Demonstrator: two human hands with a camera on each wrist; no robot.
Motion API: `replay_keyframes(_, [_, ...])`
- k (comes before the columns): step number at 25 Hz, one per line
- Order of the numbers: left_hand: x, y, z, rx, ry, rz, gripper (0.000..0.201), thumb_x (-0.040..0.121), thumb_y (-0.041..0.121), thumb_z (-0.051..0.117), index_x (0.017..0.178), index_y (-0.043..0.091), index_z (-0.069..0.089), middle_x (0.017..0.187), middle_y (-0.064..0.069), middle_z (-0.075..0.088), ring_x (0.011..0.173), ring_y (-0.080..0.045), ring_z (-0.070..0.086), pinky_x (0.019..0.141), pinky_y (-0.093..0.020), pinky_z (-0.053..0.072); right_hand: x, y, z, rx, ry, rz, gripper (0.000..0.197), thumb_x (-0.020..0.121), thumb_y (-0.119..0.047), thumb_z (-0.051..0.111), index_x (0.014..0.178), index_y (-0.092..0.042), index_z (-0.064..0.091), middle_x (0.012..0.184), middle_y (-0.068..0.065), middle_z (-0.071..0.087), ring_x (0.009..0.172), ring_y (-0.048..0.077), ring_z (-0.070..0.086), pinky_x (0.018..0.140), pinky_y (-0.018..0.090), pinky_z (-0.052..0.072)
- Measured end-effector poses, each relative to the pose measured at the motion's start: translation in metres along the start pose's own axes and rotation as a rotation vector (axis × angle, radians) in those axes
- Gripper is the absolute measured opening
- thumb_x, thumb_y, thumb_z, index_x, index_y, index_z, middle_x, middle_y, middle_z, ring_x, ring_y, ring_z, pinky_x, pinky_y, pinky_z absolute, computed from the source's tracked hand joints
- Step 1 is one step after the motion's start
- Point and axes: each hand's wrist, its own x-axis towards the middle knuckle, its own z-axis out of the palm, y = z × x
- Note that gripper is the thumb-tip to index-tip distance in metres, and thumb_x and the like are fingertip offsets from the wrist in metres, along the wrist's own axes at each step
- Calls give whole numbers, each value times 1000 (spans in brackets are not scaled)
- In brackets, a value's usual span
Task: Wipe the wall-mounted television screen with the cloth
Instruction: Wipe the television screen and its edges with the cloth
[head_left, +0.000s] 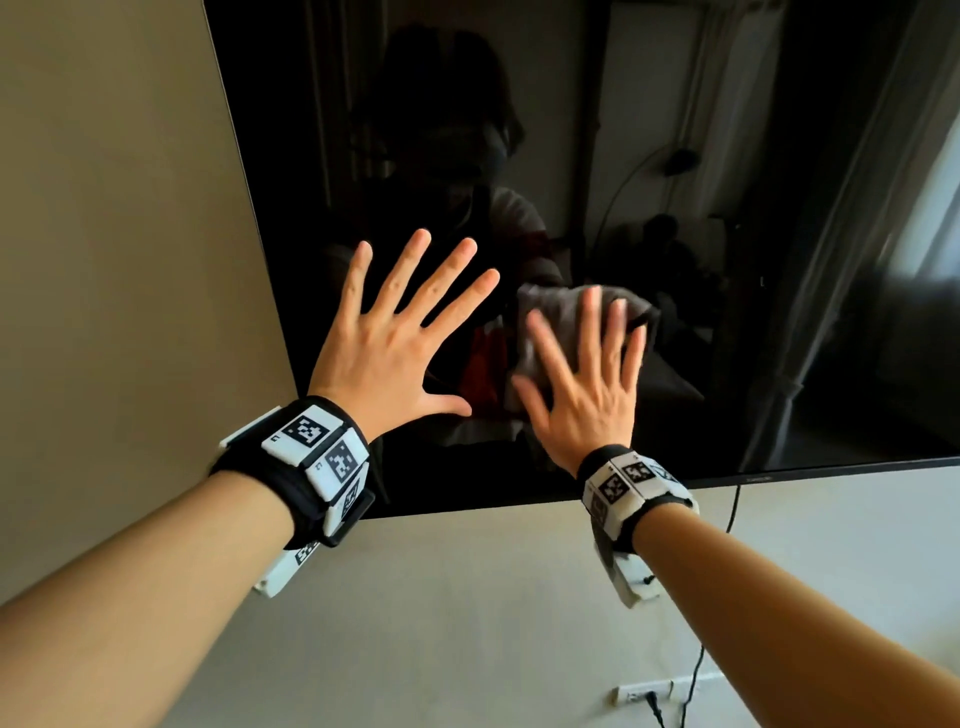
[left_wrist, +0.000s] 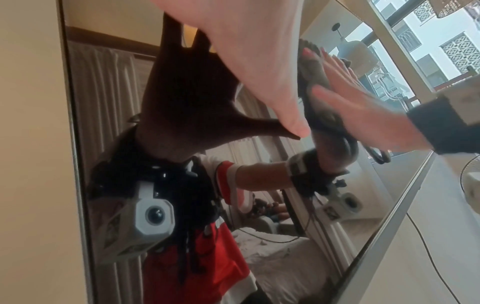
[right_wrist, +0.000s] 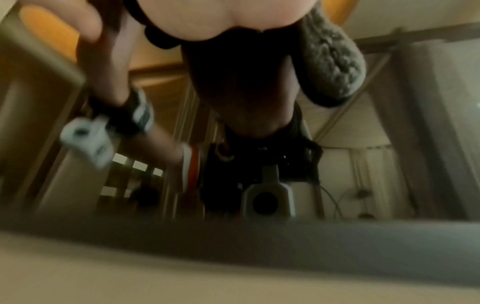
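Flat on 1 dark television screen (head_left: 675, 156), 2 hands, left hand (head_left: 395, 338) spread bare, right hand (head_left: 587, 384) fingers straight, pressing 1 grey cloth (head_left: 550, 312), 2 marker wristbands (head_left: 322, 457).

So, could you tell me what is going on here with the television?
A person is wiping the wall-mounted television screen. Their right hand presses a grey cloth flat against the lower left part of the glass with straight fingers. The left hand is spread open beside it, thumb touching the screen, holding nothing.
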Motion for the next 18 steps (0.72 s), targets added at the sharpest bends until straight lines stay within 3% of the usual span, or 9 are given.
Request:
replay_keyframes(2, [0, 1, 0, -1, -2, 4, 128, 63, 89, 52, 159, 30, -8, 169, -1, -9, 155, -33, -6, 121, -63, 4, 18, -11, -2, 66, 46, 257, 65, 94, -54, 42, 150, -30, 21, 157, 23, 10, 144, 44, 4, 117, 55, -2])
replay_keyframes(3, [0, 2, -1, -8, -3, 6, 128, 63, 88, 53, 159, 30, -7, 169, -1, -9, 155, -33, -6, 121, -63, 3, 17, -21, -2, 79, 36, 302, 66, 94, -55, 41, 151, -30, 18, 157, 24, 9, 145, 44, 1, 117, 55, -3])
replay_keyframes(8, [-24, -4, -3, -58, -11, -28, 138, 55, 85, 65, 160, 26, -2, 169, -3, -5, 154, -33, -5, 120, -64, 0, -30, -32, -1, 31, -101, -49, 69, 91, -54, 51, 149, -36, 19, 157, 17, 9, 146, 33, -14, 118, 50, -9])
replay_keyframes(13, [-43, -10, 8, -75, -69, -103, 149, 47, 80, 76, 161, 22, 0, 169, -7, -2, 154, -36, -3, 120, -65, 1, 1, -68, -2, 102, -54, 105, 66, 93, -54, 46, 150, -34, 18, 158, 18, 9, 146, 39, -2, 118, 50, -7])
replay_keyframes(15, [-45, -11, 9, -82, -81, -110, 149, 47, 78, 78, 161, 21, 0, 169, -7, -1, 154, -35, -2, 121, -64, 2, -13, -73, 4, 107, -99, 18, 66, 93, -54, 46, 150, -37, 17, 158, 15, 7, 147, 34, -7, 118, 49, -7])
replay_keyframes(18, [-45, -10, 9, -81, -84, -104, 149, 47, 77, 78, 161, 21, 0, 169, -6, -2, 155, -34, -2, 121, -65, 5, -34, -65, 5, 53, -147, -160, 67, 92, -53, 51, 149, -37, 20, 157, 12, 11, 147, 32, 1, 119, 49, -1])
